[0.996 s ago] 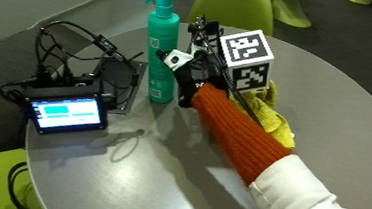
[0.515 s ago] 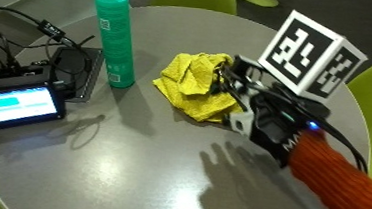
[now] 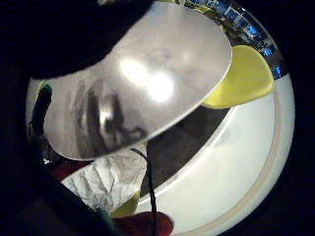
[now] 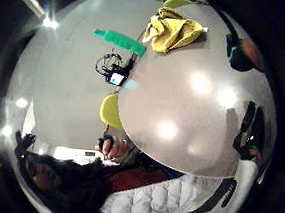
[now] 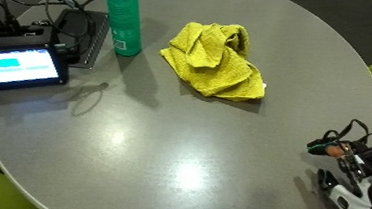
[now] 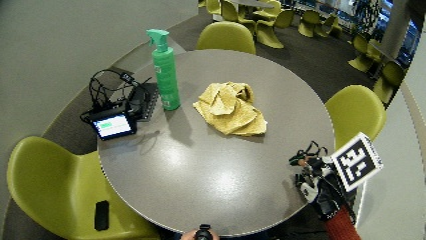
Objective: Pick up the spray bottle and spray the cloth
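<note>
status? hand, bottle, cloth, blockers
Right hand at table edge, holding nothing. Bottle upright, untouched, beside the cloth. Nothing in the way.

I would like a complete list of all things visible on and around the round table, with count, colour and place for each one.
Green plastic spray bottle: one, green, upright on the table's far side, beside the electronics.
Crumpled yellow cloth: one, yellow, on the table beside the bottle, apart from it.
Small screen device: one, black with a lit blue display, at the table's edge.
Black cables and boxes: a tangle, black, behind the screen.
Round grey table: one, grey.
Moulded chairs: several, yellow-green, around the table.
Gloved right hand: one, black glove, at the table's near edge, holding nothing.
</note>
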